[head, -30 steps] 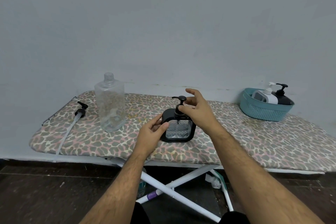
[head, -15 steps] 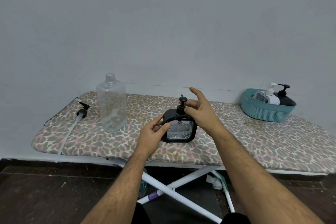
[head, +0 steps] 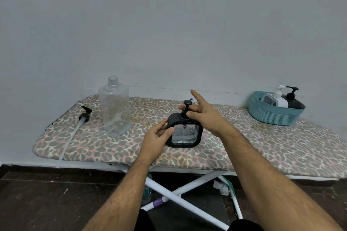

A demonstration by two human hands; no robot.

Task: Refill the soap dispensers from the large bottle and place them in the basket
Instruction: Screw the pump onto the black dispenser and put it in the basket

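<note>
A square black-framed soap dispenser [head: 185, 135] with a clear patterned window stands upright at the middle of the ironing board [head: 262, 148]. My left hand [head: 157, 137] grips its left side. My right hand [head: 204, 113] pinches the collar of its black pump [head: 186, 108], index finger raised. The large clear bottle [head: 115, 108] stands uncapped to the left, nearly empty. Its black pump with long tube [head: 84, 116] lies beside it. A teal basket [head: 275, 110] at the far right holds a white dispenser [head: 276, 99] and a black dispenser [head: 293, 100].
The board has a leopard-print cover and stands against a grey wall. White crossed legs [head: 180, 195] show beneath it, with a small bottle [head: 147, 191] and crumpled paper on the dark floor.
The dispenser's pump head has turned, its spout swinging from pointing left to pointing away from me. My right fingers shifted around the pump collar. My left hand stayed on the body.
</note>
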